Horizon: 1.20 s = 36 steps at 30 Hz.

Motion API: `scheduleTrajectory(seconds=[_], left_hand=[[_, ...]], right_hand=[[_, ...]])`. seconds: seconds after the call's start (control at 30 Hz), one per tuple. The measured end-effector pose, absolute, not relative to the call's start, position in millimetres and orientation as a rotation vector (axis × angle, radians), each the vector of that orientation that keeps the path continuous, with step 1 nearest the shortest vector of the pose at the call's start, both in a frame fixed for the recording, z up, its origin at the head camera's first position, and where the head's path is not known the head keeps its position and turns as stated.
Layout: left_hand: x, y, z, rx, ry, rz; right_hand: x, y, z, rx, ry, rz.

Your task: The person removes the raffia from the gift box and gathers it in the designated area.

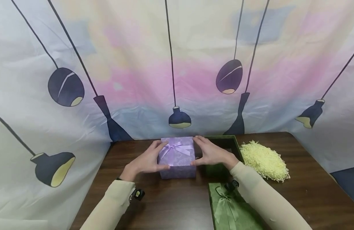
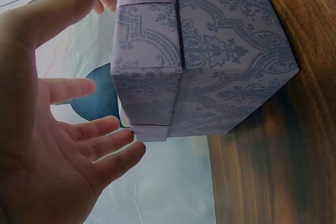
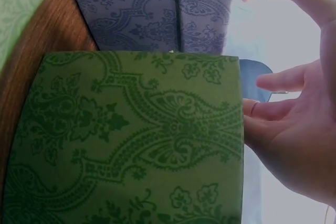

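Note:
A lavender patterned gift box stands upright with its lid on, tied with a ribbon bow. In the left wrist view a dark seam runs between lid and base. My left hand is at the box's left side, fingers spread and thumb toward the near edge; the left wrist view shows its palm facing the lid with a gap. On the other side, my right hand reaches over the green box, its fingers extended near the lid's right edge.
The open green box stands right of the lavender one, its rim showing. A green lid with a bow lies near the front, under my right forearm. Pale yellow shredded paper is heaped at the right of the brown table. Behind hangs a printed cloth.

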<state>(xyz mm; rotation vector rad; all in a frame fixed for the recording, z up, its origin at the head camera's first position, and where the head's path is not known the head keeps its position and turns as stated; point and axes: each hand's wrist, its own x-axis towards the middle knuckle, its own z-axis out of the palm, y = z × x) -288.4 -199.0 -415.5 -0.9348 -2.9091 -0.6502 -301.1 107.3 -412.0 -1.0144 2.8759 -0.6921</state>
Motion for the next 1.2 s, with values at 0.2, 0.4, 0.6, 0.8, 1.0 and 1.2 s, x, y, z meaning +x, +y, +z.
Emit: scheduleTrajectory(seconds=[0.2, 0.4, 0.6, 0.8, 1.0, 1.2], left_hand=[[-289, -202, -414, -0.932, -2.903, -0.632], [-289, -208, -419, -0.912, -2.916, -0.639], [-290, -210, -423, -0.883, -2.934, -0.650], [-292, -210, -425, -0.868, -2.923, -0.697], [-293, -212, -427, -0.862, -2.939, -0.713], [-293, -212, -430, -0.866, -2.921, -0.726]], right_hand=[[-301, 105, -412, -0.978, 2.873, -0.681], [-302, 103, -414, -0.988, 2.879, -0.680], [-302, 98, -413, -1.044, 2.883, -0.702], [-302, 95, -413, -1.015, 2.883, -0.710], [-304, 91, -415, -1.016, 2.859, -0.746], [-305, 90, -417, -1.007, 2.866, -0.769]])
